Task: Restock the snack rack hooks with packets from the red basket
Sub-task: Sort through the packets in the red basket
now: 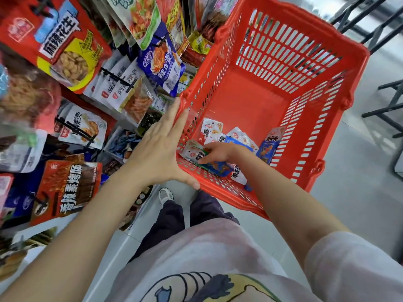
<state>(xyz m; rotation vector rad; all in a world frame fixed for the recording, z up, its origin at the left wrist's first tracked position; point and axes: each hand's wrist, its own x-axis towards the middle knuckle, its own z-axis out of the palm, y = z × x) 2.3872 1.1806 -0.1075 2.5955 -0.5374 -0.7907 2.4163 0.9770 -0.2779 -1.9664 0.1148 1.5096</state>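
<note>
- Reaching into the red basket (283, 88), the person's right hand (218, 152) lies on the packets (237, 138) heaped at the basket's 7 o'clock corner, fingers curled onto a white and blue packet (196, 152); whether it truly grips it cannot be told.
- The left hand (161, 149) is released, its straight fingers pressed flat against the basket's outer wall at 9 o'clock, thumb under the near rim.
- The snack rack (72, 101) with hanging packs fills the view from 8 to 12 o'clock.

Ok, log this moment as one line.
left hand steadies red basket rim | right hand picking packets inside | rack unstocked
</note>
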